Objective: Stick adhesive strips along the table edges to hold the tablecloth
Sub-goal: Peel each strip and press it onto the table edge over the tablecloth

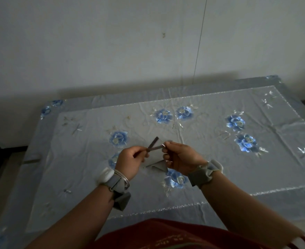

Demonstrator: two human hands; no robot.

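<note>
The tablecloth covered the tabletop beneath both hands. The left hand and right hand pinched a dark adhesive strip between them, its peeled layers hard to distinguish in dim light.

Domestic room: counter covered by embroidered blue-flower tablecloth, set against a plain white wall.
</note>
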